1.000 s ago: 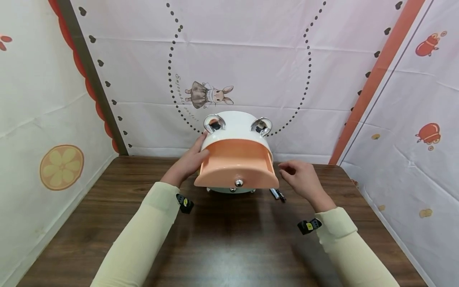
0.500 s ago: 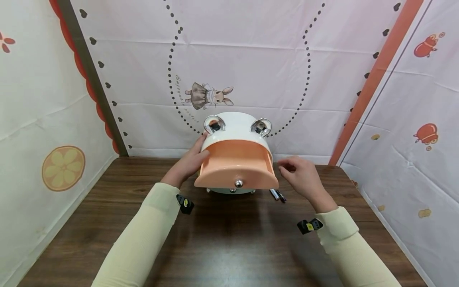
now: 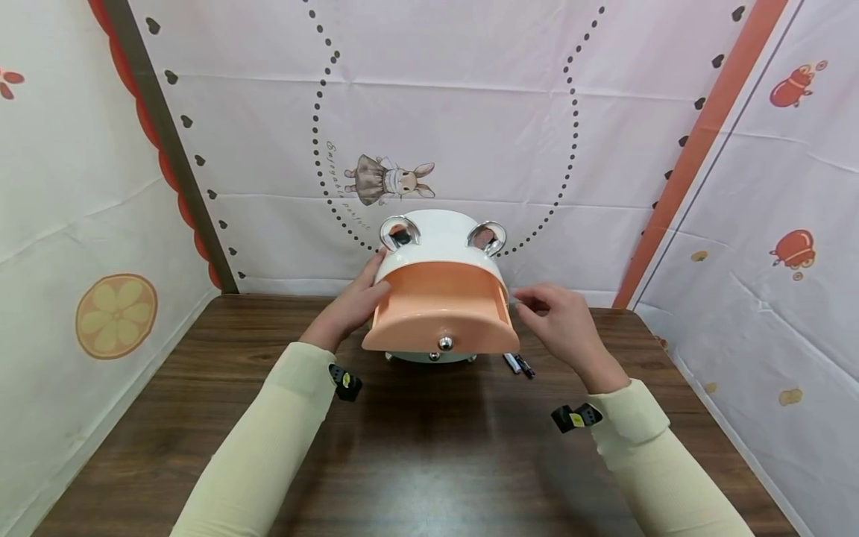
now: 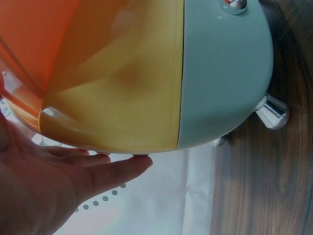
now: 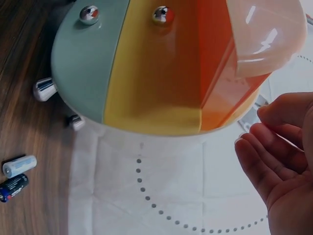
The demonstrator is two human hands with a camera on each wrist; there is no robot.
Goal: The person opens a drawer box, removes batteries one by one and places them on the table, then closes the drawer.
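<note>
A small rounded drawer cabinet (image 3: 444,227) with a white top and two chrome-ringed eyes stands on the table. Its top peach drawer (image 3: 439,322) is pulled out, with a chrome knob on its front. Yellow (image 4: 132,98) and green (image 4: 220,78) drawer fronts lie beneath and are closed. My left hand (image 3: 352,307) rests against the cabinet's left side, its fingers extended along the wall and the thumb by the drawer's edge. Beside the right wall, my right hand (image 3: 562,322) hovers with loosely bent fingers and nothing visible between them; contact with the cabinet is not visible.
A white battery (image 5: 19,166) and a dark battery (image 5: 13,188) lie side by side on the wooden table (image 3: 429,462), right of the cabinet. Printed cloth walls (image 3: 470,134) enclose the back and both sides. Short chrome feet (image 4: 273,112) hold the cabinet up.
My right hand has shifted slightly left and up, closer to the cabinet's right side. The left hand, the drawer and the batteries stay as they were.
</note>
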